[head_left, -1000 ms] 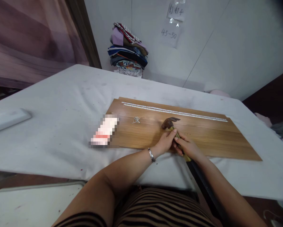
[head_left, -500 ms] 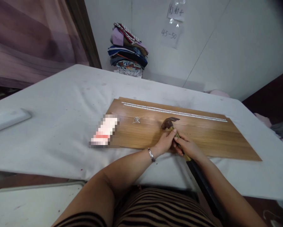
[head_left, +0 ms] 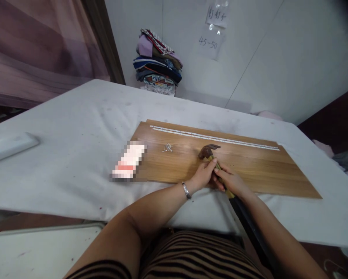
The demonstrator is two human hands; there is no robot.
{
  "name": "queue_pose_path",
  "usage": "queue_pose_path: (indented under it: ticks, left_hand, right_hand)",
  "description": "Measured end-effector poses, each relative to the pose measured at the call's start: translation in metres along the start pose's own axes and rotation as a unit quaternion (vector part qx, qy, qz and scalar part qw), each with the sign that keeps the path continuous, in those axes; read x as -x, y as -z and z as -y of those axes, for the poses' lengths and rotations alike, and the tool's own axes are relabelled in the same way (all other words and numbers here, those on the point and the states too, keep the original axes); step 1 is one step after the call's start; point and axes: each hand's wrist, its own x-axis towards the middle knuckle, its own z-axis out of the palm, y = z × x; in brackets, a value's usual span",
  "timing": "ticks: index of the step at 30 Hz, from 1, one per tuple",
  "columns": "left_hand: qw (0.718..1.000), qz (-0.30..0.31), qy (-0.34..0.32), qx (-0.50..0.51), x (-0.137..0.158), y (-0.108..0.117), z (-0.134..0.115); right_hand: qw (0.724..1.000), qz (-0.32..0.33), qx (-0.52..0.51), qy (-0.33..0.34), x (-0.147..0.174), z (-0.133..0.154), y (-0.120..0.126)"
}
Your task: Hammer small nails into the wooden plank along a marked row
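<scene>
Hammer (head_left: pixel 241 212): rust-brown head, yellow-and-black handle.
Board (head_left: pixel 168 166): brown wood grain.
Curtain (head_left: pixel 31 54), ten o'clock: dusky pink.
Shirt (head_left: pixel 197 255), six o'clock: brown, black stripes.

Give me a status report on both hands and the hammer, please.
Left hand, right hand: holding hammer over board. Nails piled on board, left of hammer. Blurred item at board's left end, clear of hands.

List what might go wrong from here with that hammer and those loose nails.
The left hand sits just below the hammer head, so it could get knocked if the hammer were swung from this grip.

The nails lie loose in a heap on the board; a jolt might scatter them.

The long handle runs back toward the striped shirt, and may bump the body.
</scene>
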Motion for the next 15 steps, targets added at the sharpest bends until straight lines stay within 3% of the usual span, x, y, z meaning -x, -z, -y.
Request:
queue_pose_path:
  ticks: [15]
  left_hand:
    - [1.000, 0.015, -0.004, -0.003, 0.0003, -0.0001, -0.0002]
  right_hand:
    - [1.000, 0.012, -0.011, 0.000, -0.0003, -0.0005, 0.0013]
